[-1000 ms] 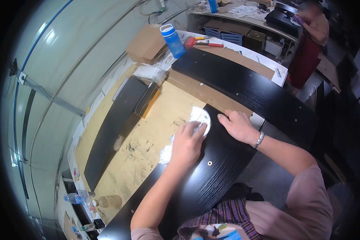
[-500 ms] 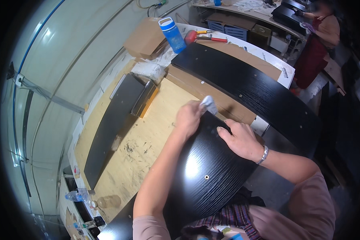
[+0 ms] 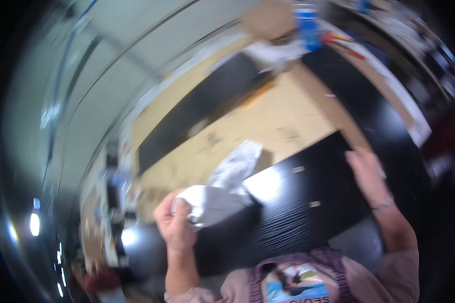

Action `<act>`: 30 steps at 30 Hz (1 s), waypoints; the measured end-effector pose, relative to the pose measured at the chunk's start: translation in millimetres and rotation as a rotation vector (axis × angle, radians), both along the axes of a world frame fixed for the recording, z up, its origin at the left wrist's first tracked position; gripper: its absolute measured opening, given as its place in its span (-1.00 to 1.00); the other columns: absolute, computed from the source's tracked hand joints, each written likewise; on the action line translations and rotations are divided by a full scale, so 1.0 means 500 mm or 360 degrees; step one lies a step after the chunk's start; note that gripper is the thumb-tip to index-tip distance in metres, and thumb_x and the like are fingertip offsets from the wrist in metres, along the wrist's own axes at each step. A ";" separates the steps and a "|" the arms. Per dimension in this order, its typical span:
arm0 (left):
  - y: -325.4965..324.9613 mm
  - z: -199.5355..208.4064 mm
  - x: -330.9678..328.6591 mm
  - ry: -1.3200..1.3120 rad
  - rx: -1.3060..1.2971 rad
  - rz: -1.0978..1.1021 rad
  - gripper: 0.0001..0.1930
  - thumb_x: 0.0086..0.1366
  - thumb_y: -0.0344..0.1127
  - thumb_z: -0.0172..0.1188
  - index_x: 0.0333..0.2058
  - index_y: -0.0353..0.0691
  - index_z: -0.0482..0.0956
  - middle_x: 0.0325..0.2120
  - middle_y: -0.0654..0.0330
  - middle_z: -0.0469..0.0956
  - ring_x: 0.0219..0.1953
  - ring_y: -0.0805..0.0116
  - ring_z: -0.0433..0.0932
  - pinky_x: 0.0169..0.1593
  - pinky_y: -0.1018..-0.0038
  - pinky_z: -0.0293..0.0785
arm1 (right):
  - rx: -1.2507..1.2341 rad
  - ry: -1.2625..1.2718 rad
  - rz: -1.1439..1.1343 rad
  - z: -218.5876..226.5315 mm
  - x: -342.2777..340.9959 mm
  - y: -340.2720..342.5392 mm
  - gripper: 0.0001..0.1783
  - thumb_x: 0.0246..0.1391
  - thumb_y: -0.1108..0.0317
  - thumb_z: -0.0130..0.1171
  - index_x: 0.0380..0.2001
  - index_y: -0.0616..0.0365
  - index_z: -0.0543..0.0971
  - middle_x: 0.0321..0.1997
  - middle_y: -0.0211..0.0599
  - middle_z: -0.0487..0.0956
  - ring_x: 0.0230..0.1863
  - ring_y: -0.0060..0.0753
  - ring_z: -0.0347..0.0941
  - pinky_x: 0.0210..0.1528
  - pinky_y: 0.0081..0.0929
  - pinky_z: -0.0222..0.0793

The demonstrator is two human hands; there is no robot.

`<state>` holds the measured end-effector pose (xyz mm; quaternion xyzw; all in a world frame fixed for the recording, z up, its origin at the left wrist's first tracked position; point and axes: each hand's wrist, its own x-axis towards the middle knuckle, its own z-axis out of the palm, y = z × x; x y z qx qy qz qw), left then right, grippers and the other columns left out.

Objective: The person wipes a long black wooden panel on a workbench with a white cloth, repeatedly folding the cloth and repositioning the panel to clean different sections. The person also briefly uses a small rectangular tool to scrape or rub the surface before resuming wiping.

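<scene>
A wide black wood-grain panel (image 3: 313, 182) lies in front of me, with small metal inserts in its face and a bright glare on it. My left hand (image 3: 176, 219) is closed on a crumpled white cloth (image 3: 215, 204), which hangs over the panel's left part and trails toward the board. At the panel's right edge, my right hand (image 3: 368, 174) grips it with the thumb on top; its other fingers are partly hidden and blurred. Below the panel's far edge is a pale wooden board (image 3: 293, 113) with dark smudges.
A curved black piece (image 3: 197, 106) rests on the board's far left. Another long black panel (image 3: 364, 93) lies on cardboard at the right. Toward the back stand a blue bottle (image 3: 307, 30), a red-handled tool (image 3: 353, 50) and a cardboard box (image 3: 268, 20).
My left hand has moved from the panel's far corner to the lower left, with the cloth spread wider. My view has turned left, and the panel now lies more crosswise.
</scene>
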<state>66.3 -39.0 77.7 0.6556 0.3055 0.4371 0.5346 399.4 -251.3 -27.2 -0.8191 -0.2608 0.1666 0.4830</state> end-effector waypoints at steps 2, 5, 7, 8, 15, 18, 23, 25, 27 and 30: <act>-0.044 0.019 -0.086 0.0033 0.0080 0.0075 -0.62 0.31 -0.33 0.23 0.01 -0.50 0.60 -0.17 0.11 0.67 -0.16 0.44 0.61 -0.01 0.53 0.50 | 0.0151 0.0237 0.0089 -0.018 0.018 -0.018 -0.57 0.32 0.17 0.16 -0.10 0.44 0.60 -0.27 -0.24 0.62 -0.21 -0.43 0.47 -0.08 -0.39 0.40; -0.073 -0.005 -0.192 -0.0055 -0.0218 0.0316 -0.57 0.33 -0.36 0.20 0.13 -0.44 0.51 0.03 0.08 0.59 -0.03 0.43 0.56 0.09 0.48 0.46 | 0.0244 0.0253 -0.0026 -0.143 0.112 -0.097 -0.45 0.39 0.13 0.14 0.25 0.35 0.48 0.26 -0.15 0.50 0.29 -0.34 0.38 0.40 -0.39 0.21; -0.084 -0.035 -0.259 -0.0224 -0.0289 0.0442 -0.66 0.42 -0.35 0.20 0.09 -0.40 0.55 -0.07 0.14 0.63 -0.07 0.48 0.57 0.05 0.52 0.48 | 0.0175 0.0232 -0.0001 -0.143 0.134 -0.099 -0.43 0.43 0.08 0.08 0.25 0.37 0.48 0.21 -0.17 0.54 0.23 -0.35 0.42 0.36 -0.40 0.24; -0.086 -0.045 -0.296 -0.0317 -0.0323 0.0464 -0.69 0.44 -0.34 0.20 0.06 -0.39 0.56 -0.11 0.17 0.64 -0.09 0.50 0.58 0.03 0.54 0.48 | 0.0192 0.0291 0.0115 -0.142 0.140 -0.090 -0.43 0.45 0.06 0.05 0.23 0.38 0.49 0.16 -0.18 0.56 0.17 -0.38 0.45 0.32 -0.45 0.26; -0.108 -0.081 -0.489 -0.0523 -0.0443 0.0405 -0.77 0.47 -0.38 0.18 -0.02 -0.42 0.60 -0.15 0.18 0.65 -0.11 0.51 0.59 0.04 0.54 0.50 | -0.0536 -0.1020 0.0012 -0.125 0.198 -0.050 -0.44 0.47 0.07 0.00 0.24 0.37 0.46 0.24 -0.08 0.53 0.21 -0.27 0.47 0.36 -0.43 0.25; -0.103 -0.106 -0.565 -0.0020 -0.0313 0.0242 -0.72 0.44 -0.37 0.22 0.04 -0.38 0.59 -0.13 0.18 0.66 -0.08 0.47 0.59 0.04 0.51 0.49 | 0.0036 -0.0758 0.0230 -0.103 0.061 0.044 -0.49 0.48 0.16 0.00 0.27 0.35 0.44 0.31 -0.03 0.48 0.28 -0.21 0.44 0.40 -0.37 0.21; -0.017 -0.066 -0.780 0.0693 0.0796 0.0560 -0.47 0.11 -0.40 0.37 0.11 -0.35 0.60 0.09 -0.02 0.59 0.12 0.06 0.57 0.23 0.30 0.45 | 0.0148 -0.0687 0.0791 -0.032 -0.349 0.231 -0.51 0.42 0.40 -0.03 0.35 0.26 0.37 0.41 -0.14 0.39 0.42 -0.21 0.30 0.47 -0.29 0.11; 0.021 -0.100 -0.898 0.0405 0.0532 0.1104 -0.62 0.25 -0.32 0.35 0.04 -0.30 0.64 0.00 0.04 0.64 0.07 0.12 0.59 0.19 0.28 0.45 | 0.0096 -0.0561 0.0947 -0.016 -0.461 0.274 -0.48 0.37 0.44 -0.03 0.37 0.20 0.35 0.47 -0.18 0.32 0.45 -0.20 0.25 0.47 -0.22 0.09; 0.075 -0.164 -1.036 0.0197 0.0201 0.1590 -0.71 0.38 -0.35 0.23 0.01 -0.35 0.64 -0.09 0.16 0.66 0.02 0.36 0.57 0.13 0.40 0.44 | 0.0061 -0.0651 0.1062 0.005 -0.561 0.305 -0.48 0.35 0.40 0.02 0.34 0.22 0.38 0.47 -0.15 0.32 0.47 -0.15 0.24 0.47 -0.18 0.09; 0.164 -0.332 -1.251 0.0101 -0.0090 0.1935 -0.72 0.42 -0.38 0.21 0.02 -0.40 0.63 -0.11 0.10 0.68 -0.05 0.41 0.61 0.04 0.46 0.50 | 0.0047 -0.0950 0.1267 0.023 -0.650 0.337 -0.49 0.34 0.32 0.04 0.31 0.23 0.41 0.46 -0.07 0.31 0.46 -0.07 0.24 0.46 -0.15 0.12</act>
